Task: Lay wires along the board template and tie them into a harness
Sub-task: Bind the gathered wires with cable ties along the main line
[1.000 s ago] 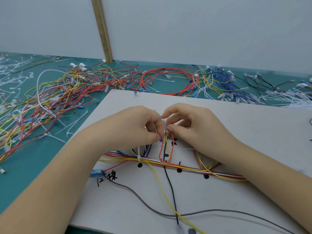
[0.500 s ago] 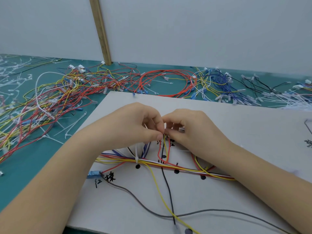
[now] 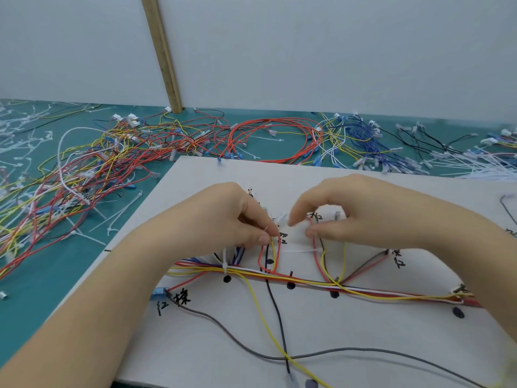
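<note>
A green table [image 3: 42, 275] strewn with loose wires [image 3: 112, 163] carries the white board template [image 3: 363, 331]; on it the left hand [image 3: 223, 219] pinches a red and yellow wire loop [image 3: 270, 256], the right hand [image 3: 363, 214] pinches neighbouring wires above the bundled harness [image 3: 307, 282]

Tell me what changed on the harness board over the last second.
The hands have drawn apart: the right hand moved right, away from the left hand, opening a gap over the board. The left hand still pinches the red and yellow wires. The cable tie on the main bundle stayed put.
</note>
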`<state>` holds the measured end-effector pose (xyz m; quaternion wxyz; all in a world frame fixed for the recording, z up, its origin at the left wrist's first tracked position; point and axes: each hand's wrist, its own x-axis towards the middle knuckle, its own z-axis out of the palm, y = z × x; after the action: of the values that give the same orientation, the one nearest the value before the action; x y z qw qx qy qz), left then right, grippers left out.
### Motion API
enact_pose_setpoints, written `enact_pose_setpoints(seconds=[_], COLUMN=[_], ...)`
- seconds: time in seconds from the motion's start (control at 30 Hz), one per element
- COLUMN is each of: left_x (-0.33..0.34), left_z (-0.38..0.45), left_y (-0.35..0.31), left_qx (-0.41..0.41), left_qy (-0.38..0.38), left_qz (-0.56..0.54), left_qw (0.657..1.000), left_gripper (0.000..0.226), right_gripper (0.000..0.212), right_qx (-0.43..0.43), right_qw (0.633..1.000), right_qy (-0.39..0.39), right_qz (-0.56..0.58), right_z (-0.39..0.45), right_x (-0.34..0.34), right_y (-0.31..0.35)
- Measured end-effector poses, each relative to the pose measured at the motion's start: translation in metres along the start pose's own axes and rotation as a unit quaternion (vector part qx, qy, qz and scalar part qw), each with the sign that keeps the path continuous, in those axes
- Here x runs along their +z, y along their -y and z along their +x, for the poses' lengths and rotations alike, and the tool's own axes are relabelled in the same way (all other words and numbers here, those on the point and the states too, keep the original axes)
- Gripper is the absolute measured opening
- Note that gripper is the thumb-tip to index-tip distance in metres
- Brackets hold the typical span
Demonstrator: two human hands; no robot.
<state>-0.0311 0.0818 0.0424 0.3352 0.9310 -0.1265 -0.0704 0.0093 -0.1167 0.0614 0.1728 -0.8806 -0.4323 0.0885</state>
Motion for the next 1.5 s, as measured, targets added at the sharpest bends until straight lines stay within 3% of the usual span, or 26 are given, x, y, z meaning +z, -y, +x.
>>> enact_pose_setpoints(seconds=[0.17,0.4,0.53,0.67,0.83,0.97,1.07,1.3,1.5], left_x=[0.002,0.002,0.002,0.001,0.001,0.003,0.003,0.002,0.001], left_z=[0.001,0.001,-0.001,-0.002,-0.001,0.0,0.001,0.0,0.0], left_y=[0.003,0.001,-0.002,-0.006,-0.002,-0.003,-0.002,-0.002,-0.003], left_qx=[-0.002,0.001,0.016,0.026,0.009,-0.012,-0.019,-0.029,-0.036], left_qy=[-0.001,-0.01,-0.03,-0.029,-0.031,-0.032,-0.042,0.001,-0.006], left_qz=[0.042,0.056,0.04,0.013,-0.017,-0.101,-0.116,-0.137,-0.135], left_qw=[0.999,0.998,0.999,0.999,0.999,0.994,0.992,0.99,0.99], left_gripper=[0.018,0.016,0.012,0.027,0.025,0.022,0.022,0.022,0.017], right_gripper=[0.002,0.014,0.017,0.017,0.029,0.023,0.023,0.032,0.033], right_qx=[0.042,0.035,0.008,-0.016,0.002,0.056,0.067,0.066,0.071], right_qw=[0.996,0.993,0.993,0.996,0.987,0.942,0.91,0.896,0.88], right_qy=[0.037,0.06,-0.008,-0.088,-0.102,-0.091,-0.092,-0.092,-0.113], right_qz=[-0.065,-0.1,-0.117,-0.024,0.121,0.317,0.398,0.43,0.456], right_z=[-0.002,-0.001,-0.001,0.003,0.01,0.013,0.013,0.013,0.014], right_x=[0.001,0.005,0.008,0.014,0.029,0.031,0.033,0.033,0.036], right_y=[0.001,0.007,0.011,0.015,0.016,0.01,0.009,0.005,0.006])
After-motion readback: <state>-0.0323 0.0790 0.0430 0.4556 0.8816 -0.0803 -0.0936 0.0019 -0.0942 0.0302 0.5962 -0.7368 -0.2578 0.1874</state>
